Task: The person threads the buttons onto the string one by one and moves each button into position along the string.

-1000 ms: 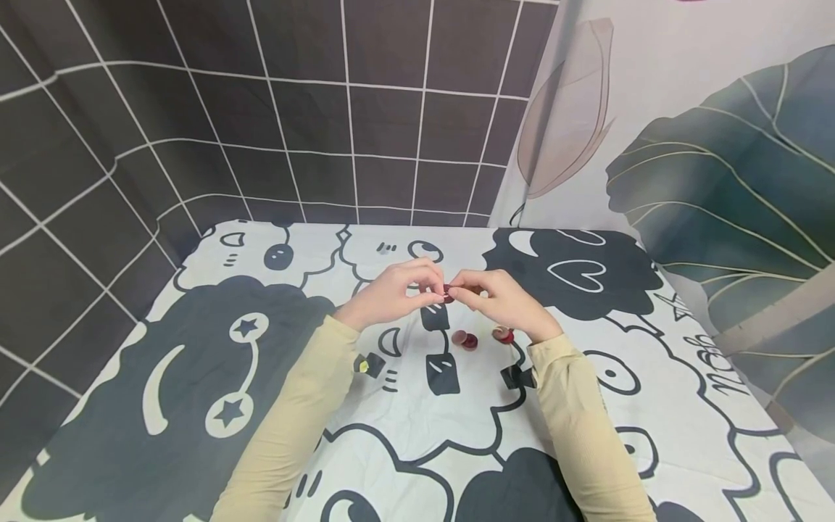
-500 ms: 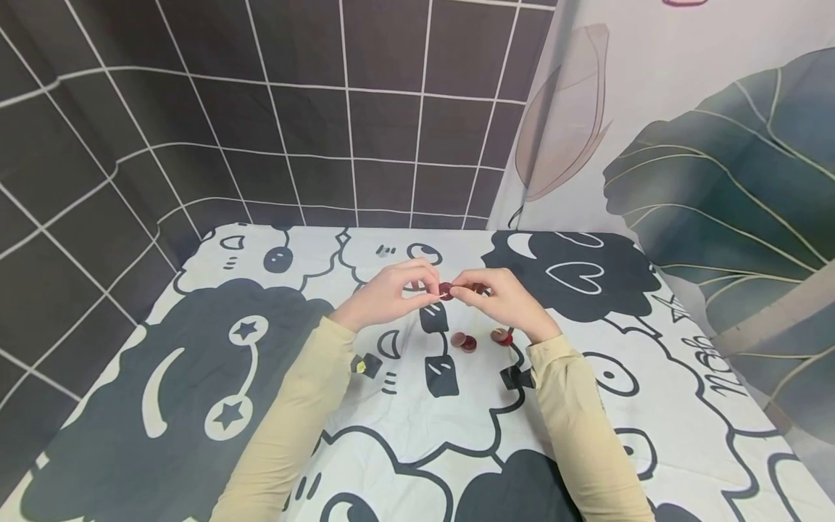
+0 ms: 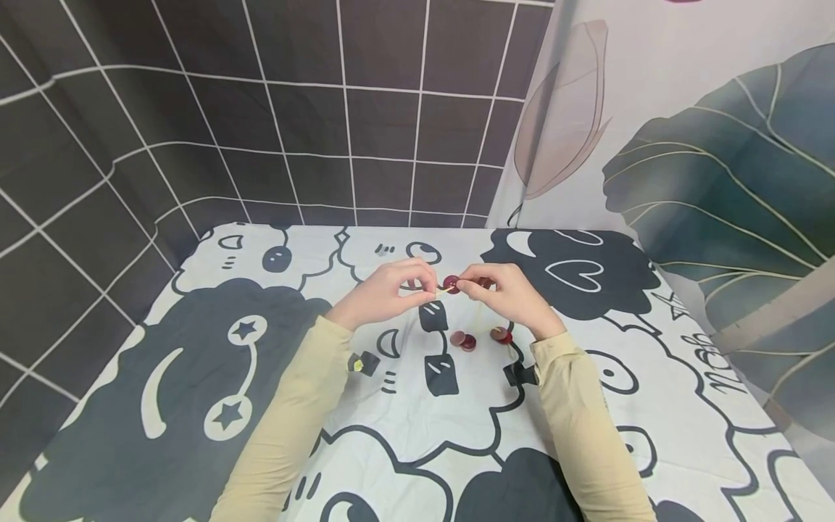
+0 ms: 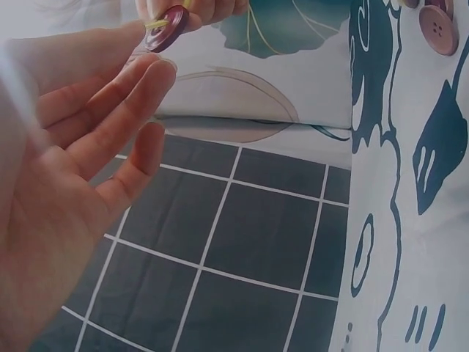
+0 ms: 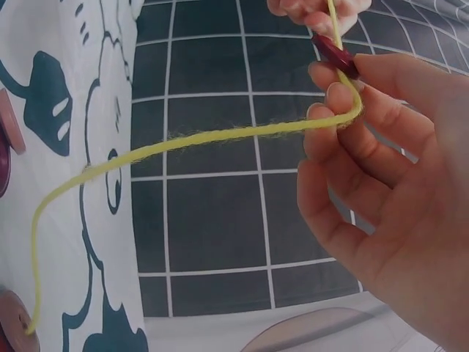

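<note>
Between the two hands is a dark red button (image 3: 451,283) with yellow yarn (image 5: 220,136) passing through it. My right hand (image 3: 512,297) pinches the button's edge between thumb and forefinger, as the right wrist view shows. With thumb and forefinger my left hand (image 3: 389,293) pinches the yarn on the button's other side; its remaining fingers are loosely bent. The yarn runs from the button across the right palm side down to a pinkish button (image 5: 13,323) on the cloth. In the left wrist view the held button (image 4: 167,29) is tilted, near the left fingertips.
On the patterned cloth (image 3: 417,413) lie a pale pink button (image 3: 457,338) and a dark red button (image 3: 468,343), overlapping. Right of them is another small group of buttons (image 3: 501,334). A dark gridded sheet (image 3: 385,123) hangs behind, with a leaf-patterned curtain (image 3: 730,159) at right.
The hands have drawn slightly apart, the right one moving a little right. The held button shows more fully between them, with a short stretch of yarn visible at its left.
</note>
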### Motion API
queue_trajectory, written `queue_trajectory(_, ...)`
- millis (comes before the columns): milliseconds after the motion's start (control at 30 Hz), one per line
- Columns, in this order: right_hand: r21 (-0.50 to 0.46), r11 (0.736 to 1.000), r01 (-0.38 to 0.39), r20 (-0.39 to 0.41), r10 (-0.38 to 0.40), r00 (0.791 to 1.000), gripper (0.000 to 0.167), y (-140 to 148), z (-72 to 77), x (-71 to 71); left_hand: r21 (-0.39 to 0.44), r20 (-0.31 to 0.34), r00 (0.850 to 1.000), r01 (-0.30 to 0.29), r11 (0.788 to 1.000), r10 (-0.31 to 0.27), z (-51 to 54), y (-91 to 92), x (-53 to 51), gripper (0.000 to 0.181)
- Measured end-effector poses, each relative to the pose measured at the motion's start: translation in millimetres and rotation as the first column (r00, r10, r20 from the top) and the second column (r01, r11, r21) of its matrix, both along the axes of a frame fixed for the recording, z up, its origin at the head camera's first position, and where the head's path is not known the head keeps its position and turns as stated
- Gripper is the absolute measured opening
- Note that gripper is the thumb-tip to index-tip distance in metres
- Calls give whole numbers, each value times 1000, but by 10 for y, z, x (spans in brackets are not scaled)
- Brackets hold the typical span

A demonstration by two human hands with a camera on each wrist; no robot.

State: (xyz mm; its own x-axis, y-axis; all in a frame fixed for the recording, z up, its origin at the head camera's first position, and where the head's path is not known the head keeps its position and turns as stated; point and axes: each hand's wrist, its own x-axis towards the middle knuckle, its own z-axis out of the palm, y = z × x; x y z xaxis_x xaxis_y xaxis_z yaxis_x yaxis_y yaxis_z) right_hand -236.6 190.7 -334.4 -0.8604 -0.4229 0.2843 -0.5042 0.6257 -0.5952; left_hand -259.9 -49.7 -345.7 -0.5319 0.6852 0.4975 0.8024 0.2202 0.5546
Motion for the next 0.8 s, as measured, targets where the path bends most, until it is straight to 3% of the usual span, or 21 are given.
queue_trajectory(300,16,1000,25,9,-25,1000,11,31,1,-8,-9,-18,999,27,1000,-27,10,-47,-9,4)
queue_trajectory(633,56,998,4,24,-5,1000,11,34,-16,-19,13,-68,997,-20,1000,21,73,-131,-17,7)
queue_trajectory(800,85,996,-31,56,27,998,8,51,-49,-42,19,-49,998,-35,999,36,95,-163,-11,7)
